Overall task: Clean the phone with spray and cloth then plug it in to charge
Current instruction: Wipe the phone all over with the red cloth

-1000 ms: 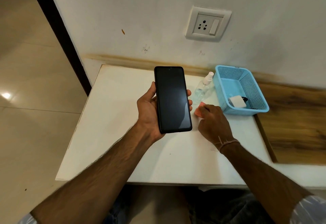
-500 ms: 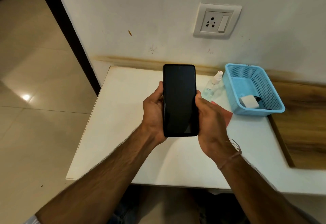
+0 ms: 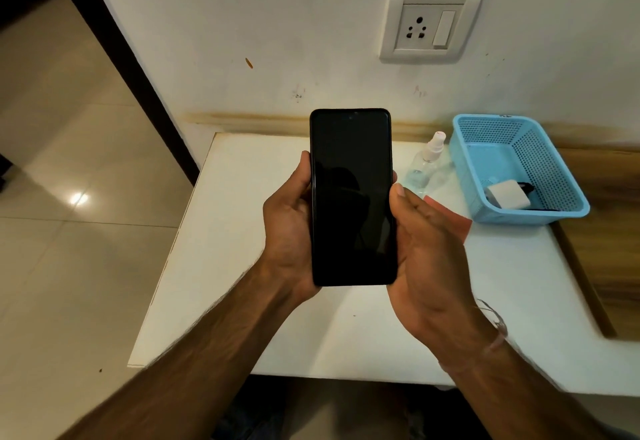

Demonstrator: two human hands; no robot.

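A person's two bare forearms reach in from the bottom edge and meet over a white table [image 3: 242, 232], a thin thread band [image 3: 496, 330] tied round the right wrist. The left hand [image 3: 291, 228] grips a black phone [image 3: 352, 197] along its left side, thumb laid up that edge and fingertips wrapping round the back to show at the right edge. The right hand [image 3: 426, 256] clasps the opposite side: its thumb presses the phone's right edge and its palm cups the lower right corner (the fingers pass behind the phone and cannot be seen). The phone is held upright in the air above the middle of the table, its screen dark and facing the camera.

Just past the right hand, a red cloth [image 3: 454, 223] lies flat on the table, partly hidden by that hand. Beyond it stands a small clear spray bottle [image 3: 424, 166] with a white nozzle, close to the left wall of a light blue plastic basket [image 3: 540, 214]. Inside the basket sit a white charger [image 3: 507, 194] and a black cable [image 3: 526, 186]. A wooden surface [image 3: 609, 232] adjoins the table on the right. On the white wall behind, above the bottle and basket, is a socket [image 3: 429, 26] with a switch beside its pin holes.
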